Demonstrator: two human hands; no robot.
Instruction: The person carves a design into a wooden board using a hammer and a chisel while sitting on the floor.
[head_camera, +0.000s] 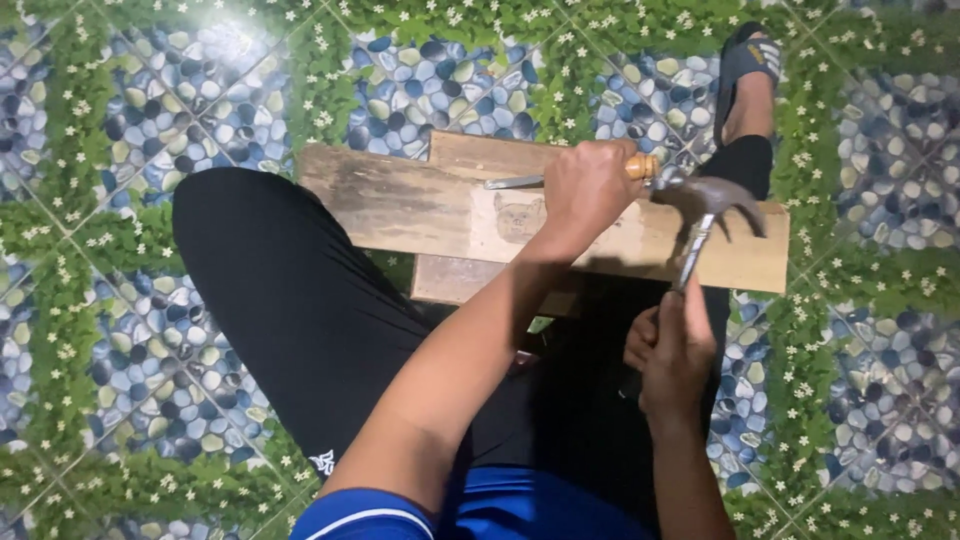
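No packages, signs or screens show here — the one mark of that kind is a small white logo (322, 462) printed low on the black trouser leg (290, 300), just above the blue shirt hem — too small to make out.

left hand (590, 185) fisted, right hand (678, 350) clenched

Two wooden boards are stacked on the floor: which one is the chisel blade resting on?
The upper, longer board lying crosswise, bearing a small animal drawing; the other board sticks out beneath it.
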